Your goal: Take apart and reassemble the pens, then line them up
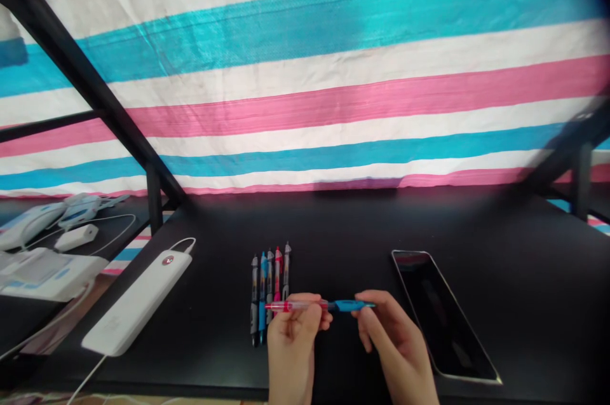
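Observation:
Level above the black table, a pen (305, 306) is held between both hands; its clear barrel is red-pink at the left end and its right part is a blue grip. My left hand (295, 341) pinches the red-pink part with thumb and fingers. The blue tip end is between the thumb and forefinger of my right hand (395, 344). Just behind my left hand lie several pens side by side, among them a blue pen (262, 290), a red-pink pen (278, 271) and a black-and-clear pen (254, 303). My left hand hides some of their lower ends.
To the left, a white power bank (138, 303) with cables lies on the black table (343, 227). A dark-screened phone (445, 316) lies at the right. White devices (57, 274) with cables occupy a neighbouring table. Black frame bars (90, 87) and a striped sheet (333, 93) stand behind.

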### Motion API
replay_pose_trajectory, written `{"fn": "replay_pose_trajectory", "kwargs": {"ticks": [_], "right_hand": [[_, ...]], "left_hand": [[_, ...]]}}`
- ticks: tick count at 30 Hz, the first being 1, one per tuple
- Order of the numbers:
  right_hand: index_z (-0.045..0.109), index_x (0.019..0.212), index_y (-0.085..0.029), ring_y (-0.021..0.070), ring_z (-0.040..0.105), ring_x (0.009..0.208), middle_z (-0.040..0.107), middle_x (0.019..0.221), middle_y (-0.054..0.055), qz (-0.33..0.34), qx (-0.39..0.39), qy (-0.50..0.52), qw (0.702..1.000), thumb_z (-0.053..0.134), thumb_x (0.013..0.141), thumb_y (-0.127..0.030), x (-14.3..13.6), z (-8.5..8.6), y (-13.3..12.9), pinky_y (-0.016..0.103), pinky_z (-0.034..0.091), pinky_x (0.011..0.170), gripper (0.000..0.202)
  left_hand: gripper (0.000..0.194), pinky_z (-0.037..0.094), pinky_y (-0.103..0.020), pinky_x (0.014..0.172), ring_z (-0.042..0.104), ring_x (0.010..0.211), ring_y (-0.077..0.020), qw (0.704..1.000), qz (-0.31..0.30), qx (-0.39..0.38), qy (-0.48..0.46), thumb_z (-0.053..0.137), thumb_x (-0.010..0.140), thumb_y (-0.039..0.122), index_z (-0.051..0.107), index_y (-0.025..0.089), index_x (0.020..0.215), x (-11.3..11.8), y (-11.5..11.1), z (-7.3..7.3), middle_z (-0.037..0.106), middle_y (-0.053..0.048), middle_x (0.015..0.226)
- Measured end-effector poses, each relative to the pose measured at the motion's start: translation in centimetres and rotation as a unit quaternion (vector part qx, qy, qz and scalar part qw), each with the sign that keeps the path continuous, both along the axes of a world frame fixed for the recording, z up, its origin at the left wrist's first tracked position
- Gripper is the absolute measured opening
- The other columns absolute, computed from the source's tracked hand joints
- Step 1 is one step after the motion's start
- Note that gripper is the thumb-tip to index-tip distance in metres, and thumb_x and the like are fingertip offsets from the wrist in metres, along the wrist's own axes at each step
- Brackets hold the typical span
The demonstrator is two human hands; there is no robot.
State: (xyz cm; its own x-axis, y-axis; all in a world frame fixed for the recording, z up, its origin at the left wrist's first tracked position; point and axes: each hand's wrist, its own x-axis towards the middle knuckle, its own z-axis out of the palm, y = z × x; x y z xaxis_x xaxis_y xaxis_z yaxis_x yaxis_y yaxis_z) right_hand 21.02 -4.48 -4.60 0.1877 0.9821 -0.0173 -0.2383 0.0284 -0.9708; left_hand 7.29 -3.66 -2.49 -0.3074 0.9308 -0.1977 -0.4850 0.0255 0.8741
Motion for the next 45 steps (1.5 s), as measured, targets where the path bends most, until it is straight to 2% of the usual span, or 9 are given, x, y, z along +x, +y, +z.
{"fn": "replay_pose_trajectory", "kwargs": {"ticks": [2, 3, 7, 13, 24, 32, 45], "right_hand": [[0.071, 0.114, -0.025, 0.0106, 0.052, 0.055, 0.069, 0.084, 0.002, -0.010, 0.014, 0.027, 0.999, 0.075, 0.090, -0.044, 0.0, -0.2, -0.1, 0.022, 0.046, 0.051, 0.031], [0.071, 0.115, -0.025, 0.0103, 0.053, 0.054, 0.070, 0.086, 0.003, -0.013, 0.013, 0.036, 0.999, 0.076, 0.090, -0.043, 0.0, -0.3, -0.1, 0.022, 0.046, 0.050, 0.031], [0.074, 0.096, -0.022, 0.0113, 0.056, 0.052, 0.065, 0.067, 0.000, -0.014, -0.014, 0.065, 0.998, 0.080, 0.086, -0.043, 0.1, -0.2, 0.0, 0.021, 0.046, 0.048, 0.025], [0.073, 0.084, -0.021, 0.0107, 0.053, 0.053, 0.057, 0.064, -0.002, -0.080, -0.005, 0.157, 0.984, 0.087, 0.077, -0.045, 0.2, 0.4, 0.3, 0.020, 0.043, 0.044, 0.028], [0.073, 0.084, -0.022, 0.0105, 0.056, 0.060, 0.061, 0.073, 0.000, -0.097, -0.001, 0.214, 0.972, 0.085, 0.081, -0.040, 1.3, -0.5, 0.0, 0.022, 0.049, 0.057, 0.022], [0.074, 0.086, -0.024, 0.0121, 0.057, 0.062, 0.065, 0.077, 0.001, -0.087, 0.006, 0.226, 0.970, 0.084, 0.083, -0.039, 1.8, -1.7, 0.2, 0.025, 0.051, 0.058, 0.018], [0.073, 0.082, -0.022, 0.0096, 0.057, 0.062, 0.063, 0.076, 0.000, -0.095, -0.002, 0.242, 0.966, 0.087, 0.079, -0.039, 1.3, -0.4, 0.1, 0.020, 0.051, 0.058, 0.021]], "left_hand": [[0.034, 0.057, -0.025, 0.061, 0.067, 0.062, -0.0151, 1.000, 0.000, 0.000, -0.001, 0.094, 0.063, 0.044, 0.080, 0.016, 0.076, 0.0, 0.0, 0.1, 0.073, -0.005, 0.075], [0.034, 0.056, -0.025, 0.061, 0.067, 0.062, -0.0151, 1.000, 0.000, 0.000, -0.001, 0.094, 0.064, 0.044, 0.080, 0.015, 0.076, 0.0, 0.0, 0.1, 0.073, -0.005, 0.075], [0.033, 0.056, -0.025, 0.063, 0.067, 0.064, -0.0146, 1.000, 0.003, 0.004, 0.000, 0.094, 0.064, 0.043, 0.080, 0.016, 0.077, 0.1, 0.0, 0.3, 0.073, -0.005, 0.077], [0.033, 0.054, -0.022, 0.058, 0.065, 0.062, -0.0135, 1.000, 0.016, 0.021, -0.012, 0.094, 0.066, 0.044, 0.080, 0.016, 0.077, 0.1, 0.2, 0.1, 0.072, -0.004, 0.075], [0.041, 0.050, -0.021, 0.052, 0.059, 0.055, -0.0115, 0.995, 0.087, 0.031, -0.046, 0.095, 0.060, 0.051, 0.076, 0.016, 0.071, -0.1, 0.5, -0.3, 0.067, -0.002, 0.067], [0.036, 0.051, -0.021, 0.052, 0.061, 0.057, -0.0124, 0.995, 0.073, 0.030, -0.055, 0.093, 0.066, 0.048, 0.076, 0.017, 0.075, -0.5, 0.5, -1.5, 0.068, -0.003, 0.070], [0.037, 0.048, -0.020, 0.050, 0.057, 0.054, -0.0107, 0.997, 0.067, 0.034, -0.032, 0.091, 0.068, 0.050, 0.074, 0.017, 0.071, -0.2, 0.4, -0.6, 0.063, -0.001, 0.066]]}}
